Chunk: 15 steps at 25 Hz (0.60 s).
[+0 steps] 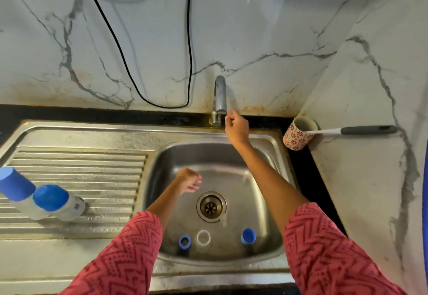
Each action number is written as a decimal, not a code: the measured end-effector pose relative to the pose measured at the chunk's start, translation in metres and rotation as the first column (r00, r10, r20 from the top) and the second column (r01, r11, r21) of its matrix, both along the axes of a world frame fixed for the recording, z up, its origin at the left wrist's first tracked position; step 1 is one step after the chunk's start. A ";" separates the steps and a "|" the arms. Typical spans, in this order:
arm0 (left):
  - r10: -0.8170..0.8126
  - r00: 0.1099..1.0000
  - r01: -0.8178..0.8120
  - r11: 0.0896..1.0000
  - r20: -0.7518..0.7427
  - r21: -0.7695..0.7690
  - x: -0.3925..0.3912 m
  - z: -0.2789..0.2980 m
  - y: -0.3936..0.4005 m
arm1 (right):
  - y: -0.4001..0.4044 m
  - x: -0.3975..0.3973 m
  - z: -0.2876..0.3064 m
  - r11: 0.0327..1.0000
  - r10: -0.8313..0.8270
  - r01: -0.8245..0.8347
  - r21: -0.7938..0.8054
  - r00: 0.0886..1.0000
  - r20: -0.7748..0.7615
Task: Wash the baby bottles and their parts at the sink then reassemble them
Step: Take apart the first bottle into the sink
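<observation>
step in hand: judged from the reach, turning on the water; the right hand (236,127) is up at the base of the tap (220,95) at the sink's back edge, fingers curled by the small handle (216,119)
right grip: fingertips curl toward the handle, but whether they pinch it or only touch it I cannot tell
left grip: the left hand (188,182) hangs over the sink basin (273,243) near the drain (211,206), fingers loosely bent, holding nothing
doing it well: turn the handle gently so the stream does not splash off the steel; no water shows yet; keep the left hand low and ready to lift a part under the spout
parts in the basin: a blue ring (184,241), a clear ring (203,237) and a blue cap (248,236) lie in a row along the basin's front edge, apart from one another
bottles: two capped bottles (58,202) on the ribbed drainboard (76,167) near its left edge, side by side and touching, blue caps on
surface: worn stainless steel, stained around the tap base; a dark desk (301,167) edge borders it
room: marble-patterned wall (254,39) with rust marks low down; a black cable (115,39) loops down it; a flowered cup (298,133) in the back right corner holds a grey-handled brush (368,130)
</observation>
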<state>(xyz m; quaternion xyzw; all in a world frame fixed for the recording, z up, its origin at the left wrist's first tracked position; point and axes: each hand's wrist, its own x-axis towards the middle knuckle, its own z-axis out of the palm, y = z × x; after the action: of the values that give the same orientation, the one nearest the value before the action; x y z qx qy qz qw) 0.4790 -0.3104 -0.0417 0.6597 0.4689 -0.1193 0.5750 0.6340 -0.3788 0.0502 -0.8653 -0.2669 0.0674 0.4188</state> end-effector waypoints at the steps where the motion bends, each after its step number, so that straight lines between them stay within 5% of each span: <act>1: 0.002 1.000 -0.002 1.000 0.013 -0.011 0.003 0.003 0.001 | 0.009 0.010 0.000 0.998 0.030 -0.032 -0.062 0.999 -0.030; 5: -0.005 1.000 0.006 0.999 0.017 -0.038 0.008 -0.006 0.004 | 0.020 0.027 -0.020 0.949 0.127 -0.156 -0.275 0.984 -0.122; 15: 0.070 0.997 -0.071 0.997 -0.022 -0.042 -0.006 -0.038 0.012 | 0.025 0.022 -0.050 0.922 0.231 -0.241 -0.302 0.970 -0.069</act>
<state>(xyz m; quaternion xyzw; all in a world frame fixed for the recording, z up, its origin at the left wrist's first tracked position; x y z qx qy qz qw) 0.4733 -0.2987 -0.0798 0.6292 0.4952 -0.1156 0.5878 0.6558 -0.3535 -0.0002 -0.8803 -0.3486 0.1721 0.2719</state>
